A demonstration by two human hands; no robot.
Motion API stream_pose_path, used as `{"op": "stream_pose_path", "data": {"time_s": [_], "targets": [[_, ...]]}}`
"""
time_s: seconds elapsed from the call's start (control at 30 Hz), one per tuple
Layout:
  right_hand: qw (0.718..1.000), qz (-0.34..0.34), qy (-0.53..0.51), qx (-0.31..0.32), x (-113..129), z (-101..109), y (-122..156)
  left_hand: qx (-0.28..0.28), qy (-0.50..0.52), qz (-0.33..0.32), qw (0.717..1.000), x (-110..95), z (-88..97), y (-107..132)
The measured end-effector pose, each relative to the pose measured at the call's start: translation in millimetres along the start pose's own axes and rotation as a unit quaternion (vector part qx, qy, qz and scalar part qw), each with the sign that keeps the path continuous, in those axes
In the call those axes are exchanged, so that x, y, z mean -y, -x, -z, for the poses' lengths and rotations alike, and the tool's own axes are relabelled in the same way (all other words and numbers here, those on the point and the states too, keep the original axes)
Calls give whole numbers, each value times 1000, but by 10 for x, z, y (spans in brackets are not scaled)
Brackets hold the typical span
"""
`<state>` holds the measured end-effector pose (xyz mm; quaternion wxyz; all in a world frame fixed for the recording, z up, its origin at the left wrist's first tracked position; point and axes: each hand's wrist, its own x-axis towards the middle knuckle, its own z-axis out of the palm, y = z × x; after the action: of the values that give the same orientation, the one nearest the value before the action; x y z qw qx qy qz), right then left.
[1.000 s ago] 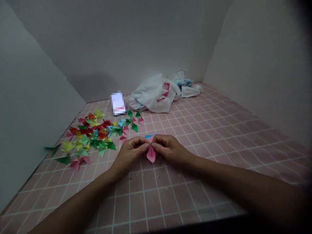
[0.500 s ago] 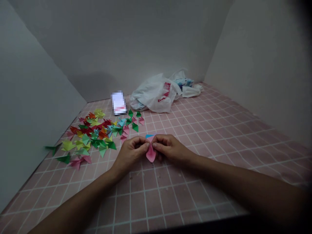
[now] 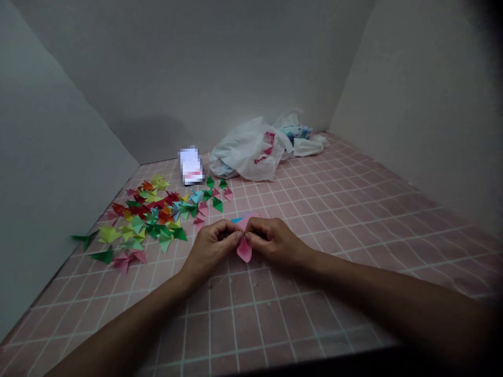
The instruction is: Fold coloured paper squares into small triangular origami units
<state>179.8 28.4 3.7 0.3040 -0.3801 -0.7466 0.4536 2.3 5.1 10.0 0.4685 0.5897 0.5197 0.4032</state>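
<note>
Between my two hands is a folded piece of pink origami paper (image 3: 244, 251), its rounded lower tip pointing toward me. My left hand (image 3: 214, 243) pinches its left side between thumb and forefinger. On the other side my right hand (image 3: 273, 241) pinches it close to the same spot, the thumbs almost meeting. Just behind the fingers, a bit of blue paper (image 3: 237, 220) shows; most of it is hidden. Several folded paper cranes (image 3: 159, 230) in red, green, yellow, pink and blue lie heaped to the left of my left hand.
A lit phone (image 3: 191, 166), its screen blurred out, leans near the back wall. Right of it lies a white plastic bag (image 3: 251, 152) with red print, with another crumpled bag (image 3: 308, 144) behind. A pink checked cloth (image 3: 353, 220) covers the surface, walled on three sides.
My fingertips have shifted slightly on the pink paper, and more of its upper part now shows above them. The cranes, phone and bags stay where they were.
</note>
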Motion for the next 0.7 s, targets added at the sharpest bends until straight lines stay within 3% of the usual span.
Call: {"op": "stream_pose_path", "data": {"time_s": [0.33,0.57,0.7], "targets": [[1000,1,-23,10,-23,-5,-1,1,-22,-11,1000,57,4,-22],[971,-73,-224,48,-43,-63,6,-71,-88,-72,991,50,-25,16],[961,-98,-252,49,-41,-84,7,-85,-100,-98,986,59,-45,29]]}}
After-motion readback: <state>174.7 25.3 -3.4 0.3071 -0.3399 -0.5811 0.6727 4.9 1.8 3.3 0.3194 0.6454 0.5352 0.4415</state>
